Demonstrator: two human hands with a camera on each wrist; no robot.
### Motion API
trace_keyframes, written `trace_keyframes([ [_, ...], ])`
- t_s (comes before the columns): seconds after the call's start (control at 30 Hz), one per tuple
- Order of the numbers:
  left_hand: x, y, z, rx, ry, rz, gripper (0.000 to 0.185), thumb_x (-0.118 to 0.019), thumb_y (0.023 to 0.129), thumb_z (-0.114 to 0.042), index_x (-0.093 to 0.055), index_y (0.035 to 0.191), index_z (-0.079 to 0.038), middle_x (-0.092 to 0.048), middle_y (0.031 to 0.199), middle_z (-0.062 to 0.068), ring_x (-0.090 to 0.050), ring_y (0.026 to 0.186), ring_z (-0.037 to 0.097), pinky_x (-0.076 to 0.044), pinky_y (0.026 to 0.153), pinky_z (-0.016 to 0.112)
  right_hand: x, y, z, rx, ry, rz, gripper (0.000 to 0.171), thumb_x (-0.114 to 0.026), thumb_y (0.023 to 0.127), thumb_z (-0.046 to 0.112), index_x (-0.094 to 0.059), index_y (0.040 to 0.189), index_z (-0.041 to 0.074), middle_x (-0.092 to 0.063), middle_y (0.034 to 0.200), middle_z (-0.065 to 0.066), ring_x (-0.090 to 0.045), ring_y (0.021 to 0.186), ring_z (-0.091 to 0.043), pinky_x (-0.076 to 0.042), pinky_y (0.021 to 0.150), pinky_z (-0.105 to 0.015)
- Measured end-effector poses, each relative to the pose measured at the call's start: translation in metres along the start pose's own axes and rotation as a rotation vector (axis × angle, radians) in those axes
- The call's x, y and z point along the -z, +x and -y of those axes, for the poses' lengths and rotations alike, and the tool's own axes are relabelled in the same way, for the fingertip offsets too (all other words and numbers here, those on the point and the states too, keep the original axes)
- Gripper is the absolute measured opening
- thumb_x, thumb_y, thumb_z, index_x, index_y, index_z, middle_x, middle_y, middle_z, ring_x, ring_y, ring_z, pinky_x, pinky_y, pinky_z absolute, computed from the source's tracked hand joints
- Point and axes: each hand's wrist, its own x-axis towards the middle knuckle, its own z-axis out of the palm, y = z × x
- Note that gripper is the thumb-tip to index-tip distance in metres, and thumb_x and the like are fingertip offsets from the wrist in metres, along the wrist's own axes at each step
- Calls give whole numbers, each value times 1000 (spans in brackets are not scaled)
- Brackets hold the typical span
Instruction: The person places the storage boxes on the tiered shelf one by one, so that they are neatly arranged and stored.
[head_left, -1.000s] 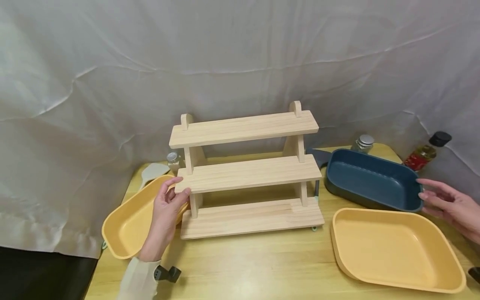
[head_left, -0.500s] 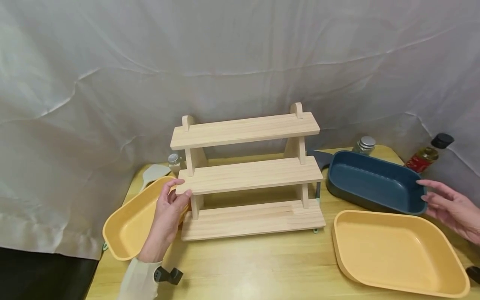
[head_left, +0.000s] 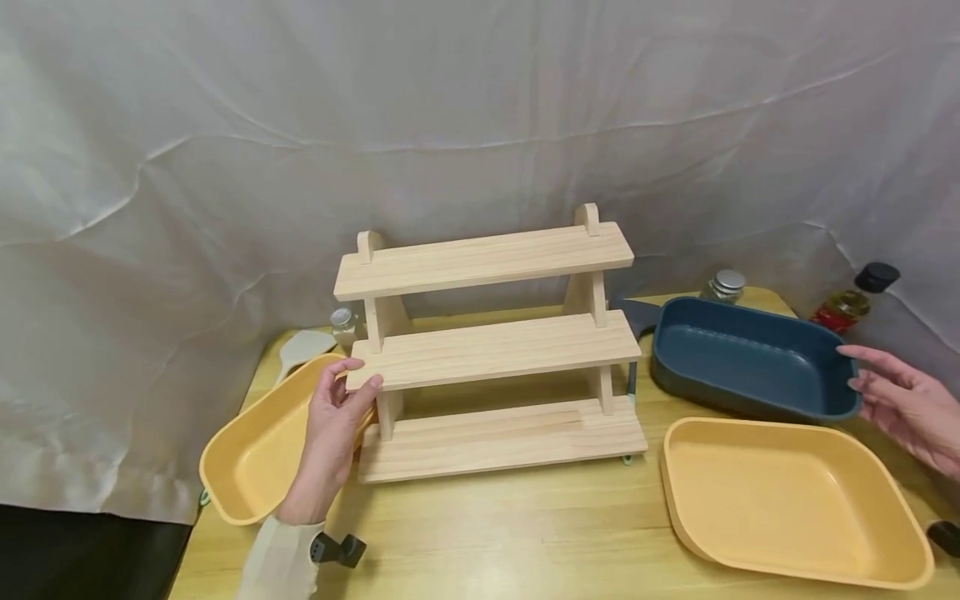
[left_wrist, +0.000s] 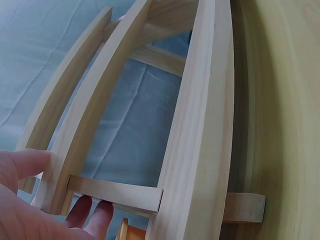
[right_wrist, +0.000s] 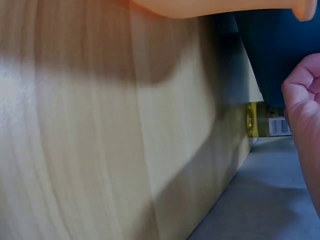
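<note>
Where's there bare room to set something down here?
The widest bare patch of table lies in front of the wooden shelf, between the left hand and the right yellow tray. The shelf's top tier and bottom tier are bare too. Crowded: back right, with blue tray, jar and bottle.

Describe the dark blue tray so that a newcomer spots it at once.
Find the three-tier wooden stand in the middle of the table. In the head view, look right of it, just behind the wide yellow tray: there is the dark blue tray, oblong with rounded corners. Its colour sets it apart, since the other trays are yellow.
</note>
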Motion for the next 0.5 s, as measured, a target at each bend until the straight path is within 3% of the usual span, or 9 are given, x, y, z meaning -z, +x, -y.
trace_keyframes([
  [0.5,1,-1,-2,21,24,21,33,-78,103,-7,-57,128,-14,-56,101,-1,-51,88,11,-50,81,25,-14,2,25,154,156,123,56,-34,110,-20,-64,149,7,-67,99,-10,-74,90,-20,-63,77,-32],
])
